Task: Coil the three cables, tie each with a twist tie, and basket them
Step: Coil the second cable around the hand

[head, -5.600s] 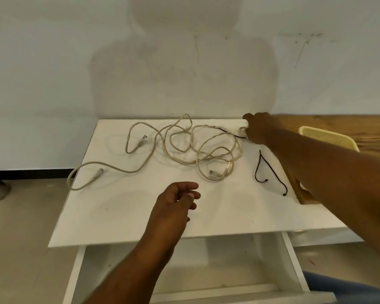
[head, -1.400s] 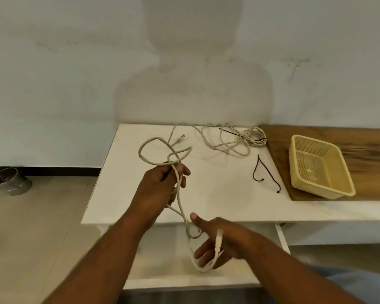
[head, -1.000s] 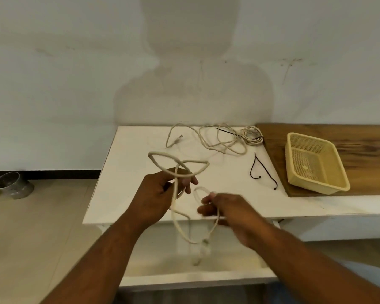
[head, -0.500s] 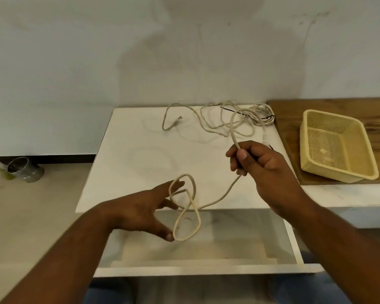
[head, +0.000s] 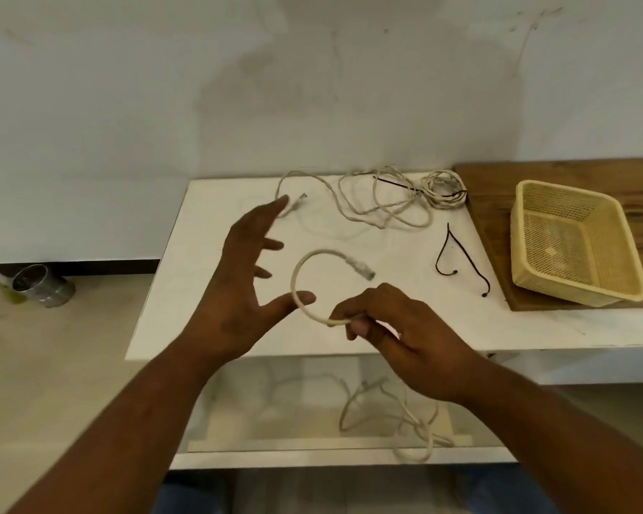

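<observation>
My right hand (head: 398,335) pinches a beige cable (head: 305,276) near its plug end; the end arcs up in a half loop with the connector pointing right. The rest of this cable hangs down in loose loops (head: 398,421) over the open drawer. My left hand (head: 238,287) is spread with straight fingers beside the arc, its thumb touching the cable. Two more beige cables (head: 383,202) lie tangled at the back of the white table (head: 201,291). A black twist tie (head: 457,257) lies bent on the table, another (head: 398,183) across the tangle. The yellow basket (head: 572,291) holds nothing.
The basket stands on a wooden board (head: 557,172) to the right of the table. An open white drawer (head: 275,421) juts out below the table's front edge. A metal can (head: 38,287) sits on the floor at left. A wall rises behind the table.
My left hand has let go of the cable loops and spread its fingers. My right hand has come down and toward me, now pinching the cable near its plug. The loops dropped over the drawer.
</observation>
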